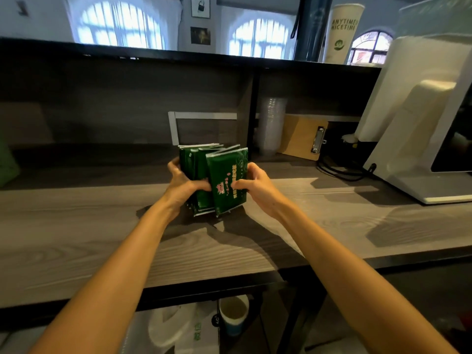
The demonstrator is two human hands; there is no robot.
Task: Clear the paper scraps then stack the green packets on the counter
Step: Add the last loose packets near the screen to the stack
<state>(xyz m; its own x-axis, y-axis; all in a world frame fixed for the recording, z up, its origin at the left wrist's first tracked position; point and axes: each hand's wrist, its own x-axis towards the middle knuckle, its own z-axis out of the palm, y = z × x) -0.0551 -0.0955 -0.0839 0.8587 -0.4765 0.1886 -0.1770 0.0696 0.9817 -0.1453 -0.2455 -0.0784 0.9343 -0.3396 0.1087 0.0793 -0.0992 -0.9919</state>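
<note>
**Squaring a bundle of packets on edge**

The counter (76, 226) carries the work near its middle, well apart from the white machine (421, 111) at the right end. No paper scraps can be made out in this view, so stacking is judged the step in hand. The green packets (196, 169) stand upright on their lower edges on the counter, loosely fanned and not yet flush. The left hand (182, 185) grips the bundle from its left side, fingers curled round the back and thumb across the front. The right hand (258, 185) pinches the front packet (227, 180) at its right edge, thumb on the printed face; this 1 packet leans askew and sits proud of the rest.

To do the step well: loosen both grips slightly, tap the lower edges on the counter until they level, then press the 2 sides inward. The glossy film probably slides easily, so a firm squeeze should come only after alignment, or the fan may splay wider
</note>
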